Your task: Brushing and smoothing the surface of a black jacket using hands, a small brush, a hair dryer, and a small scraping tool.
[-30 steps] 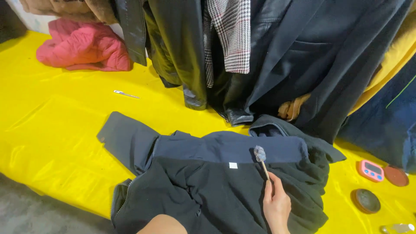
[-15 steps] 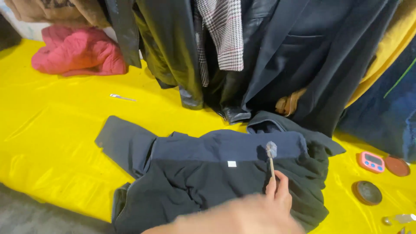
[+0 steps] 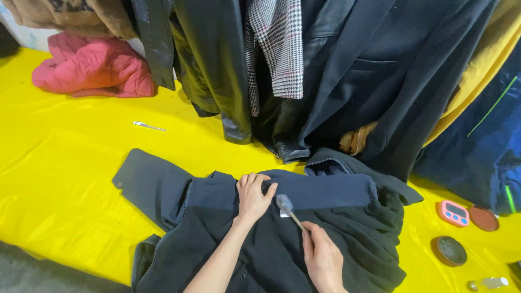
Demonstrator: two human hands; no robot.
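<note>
Left hand [image 3: 254, 196] lies spread flat on dark jacket [image 3: 325, 244]; right hand [image 3: 323, 259], at 5 o'clock, pinches small brush [image 3: 287, 209] over yellow bench [image 3: 65, 179]

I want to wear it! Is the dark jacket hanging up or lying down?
Lying down. The dark jacket is spread flat on the yellow table, one sleeve stretched out left. The left hand presses on its collar.

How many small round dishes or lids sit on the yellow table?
2: a reddish-brown disc beside the pink timer at the right edge, and a dark round dish just below them. Others may be hidden under clothing.
</note>
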